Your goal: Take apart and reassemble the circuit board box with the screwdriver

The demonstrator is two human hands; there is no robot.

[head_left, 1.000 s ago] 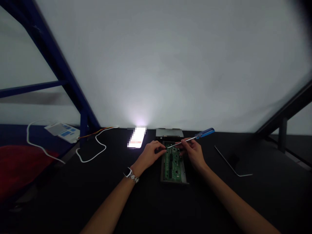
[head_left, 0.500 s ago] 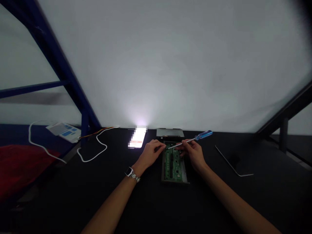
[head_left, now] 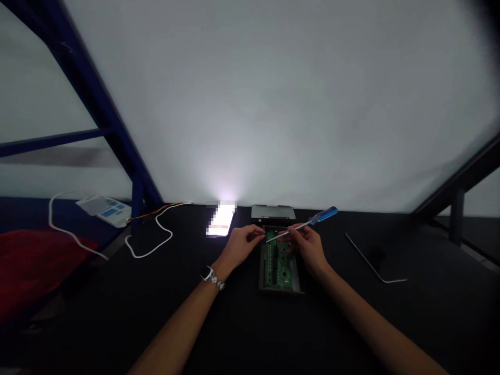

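A green circuit board point(head_left: 284, 265) lies in a metal frame on the black table. My right hand point(head_left: 307, 245) grips the shaft of a screwdriver point(head_left: 323, 215) whose blue handle points up to the right. The metal tip is over the board's upper left part, near my left fingertips. At the board's upper left edge, my left hand point(head_left: 242, 245) has its thumb and index finger pinched together; anything between them is too small to make out. A watch and a bracelet are on the left wrist.
Behind the board sits a flat grey metal part point(head_left: 272, 212). A lit phone point(head_left: 222, 221) stands left of it by the wall. White cable point(head_left: 150, 252) and papers point(head_left: 111, 211) are further left, with red cloth point(head_left: 42, 265). A bent metal rod point(head_left: 367, 262) lies right.
The screwdriver has shifted slightly left and down, with its tip a little lower over the board. My left hand has barely moved.
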